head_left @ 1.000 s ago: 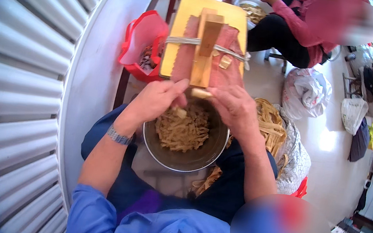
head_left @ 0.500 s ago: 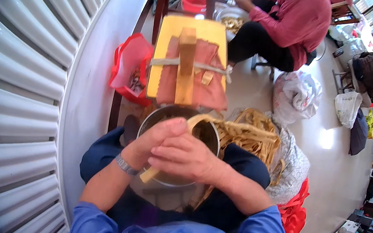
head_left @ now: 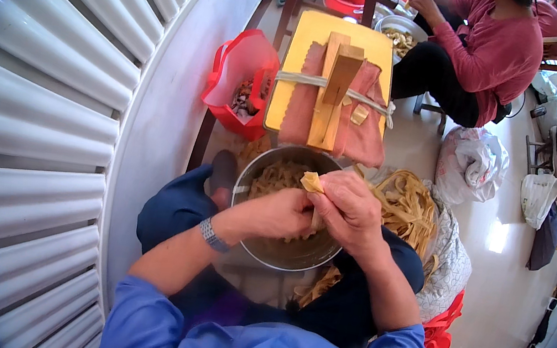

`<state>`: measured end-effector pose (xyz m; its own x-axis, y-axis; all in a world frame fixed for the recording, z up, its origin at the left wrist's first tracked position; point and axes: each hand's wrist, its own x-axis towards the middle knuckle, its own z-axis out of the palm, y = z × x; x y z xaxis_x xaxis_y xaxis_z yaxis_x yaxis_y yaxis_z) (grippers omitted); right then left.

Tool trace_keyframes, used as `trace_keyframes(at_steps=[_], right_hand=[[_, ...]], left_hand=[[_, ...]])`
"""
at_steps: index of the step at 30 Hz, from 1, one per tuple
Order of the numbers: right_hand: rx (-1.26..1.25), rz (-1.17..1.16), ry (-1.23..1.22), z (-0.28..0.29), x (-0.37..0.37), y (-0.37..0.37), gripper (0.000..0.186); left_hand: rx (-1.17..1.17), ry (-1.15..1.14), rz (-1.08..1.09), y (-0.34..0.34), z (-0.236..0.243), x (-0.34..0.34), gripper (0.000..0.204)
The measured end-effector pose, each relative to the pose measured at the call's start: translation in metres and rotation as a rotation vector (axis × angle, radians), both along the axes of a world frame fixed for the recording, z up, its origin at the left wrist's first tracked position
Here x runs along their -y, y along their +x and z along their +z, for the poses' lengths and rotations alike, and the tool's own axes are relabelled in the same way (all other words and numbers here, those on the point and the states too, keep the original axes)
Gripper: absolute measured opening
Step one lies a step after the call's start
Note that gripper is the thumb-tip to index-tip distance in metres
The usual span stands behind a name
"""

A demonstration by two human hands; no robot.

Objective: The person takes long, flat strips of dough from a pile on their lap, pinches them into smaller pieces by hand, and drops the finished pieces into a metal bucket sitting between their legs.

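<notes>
Both hands meet over a round metal bowl (head_left: 260,249) that rests on my lap and holds tan strips. My right hand (head_left: 349,210) pinches a folded tan strip (head_left: 311,182) whose tip sticks up above the fingers. My left hand (head_left: 282,213) grips the lower part of the same strip, and a metal bracelet is on its wrist. Just beyond the bowl stands a yellow board (head_left: 303,48) draped with a reddish cloth (head_left: 363,136), and an upright wooden block (head_left: 335,89) is tied to it with a pale band.
A red plastic bag (head_left: 236,70) with scraps hangs left of the board. A heap of tan strips (head_left: 407,207) lies on a patterned cloth at my right. Another person in a pink top (head_left: 488,50) sits beyond. White bags (head_left: 473,163) stand on the floor; a ribbed shutter runs along the left.
My hands came back from the wooden block to above the bowl. They now hold a folded strip between them, lifted slightly higher than half a second ago.
</notes>
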<state>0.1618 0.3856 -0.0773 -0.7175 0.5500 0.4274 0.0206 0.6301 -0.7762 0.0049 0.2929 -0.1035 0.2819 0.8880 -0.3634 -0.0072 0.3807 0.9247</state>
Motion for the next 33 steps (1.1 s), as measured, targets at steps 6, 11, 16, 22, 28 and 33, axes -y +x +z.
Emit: trace_keyframes(at_steps=[6,11,16,22,28,33], right_hand=[[0.377,-0.087,-0.448,-0.003,-0.002,0.003,0.023],[0.402,0.091,-0.865,-0.043,-0.010,0.009,0.030],[0.412,0.195,-1.457,-0.033,-0.015,0.008,0.026],[0.620,0.069,-0.705,-0.016,-0.010,-0.002,0.038],[0.344,-0.039,-0.242,-0.006,-0.008,-0.001,0.032],[0.273,0.014,-0.244,0.003,-0.013,-0.001,0.027]], left_hand=[[-0.526,0.477,0.071,-0.017,0.007,0.003,0.013],[-0.507,0.663,0.220,-0.016,0.002,0.008,0.017],[-0.511,0.756,0.265,-0.017,0.000,0.009,0.018],[-0.338,0.315,0.283,-0.019,0.007,0.009,0.025],[0.423,0.020,0.423,-0.026,0.002,0.002,0.035],[0.714,0.013,0.441,-0.033,0.005,0.004,0.048]])
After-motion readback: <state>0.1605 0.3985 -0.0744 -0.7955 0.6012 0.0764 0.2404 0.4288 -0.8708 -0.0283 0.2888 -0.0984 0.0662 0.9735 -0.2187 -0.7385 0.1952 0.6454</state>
